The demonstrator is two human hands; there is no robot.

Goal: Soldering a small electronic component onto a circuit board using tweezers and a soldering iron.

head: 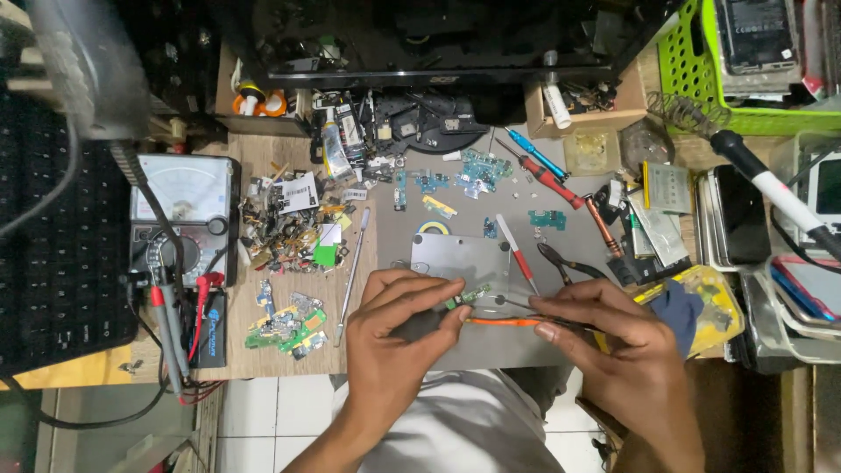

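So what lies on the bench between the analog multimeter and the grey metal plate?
In the head view, between the analog multimeter and the grey metal plate lie a heap of small parts and a long thin metal tool.

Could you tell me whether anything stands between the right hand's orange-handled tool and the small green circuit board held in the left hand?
Nothing visible does. The left hand holds the small green circuit board at its fingertips, and the orange-handled tool in the right hand lies just below it.

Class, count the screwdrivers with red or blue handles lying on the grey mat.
3: a blue screwdriver at the mat's top, a red screwdriver beside it, and a slim red-handled one mid-mat. Clutter may hide more.
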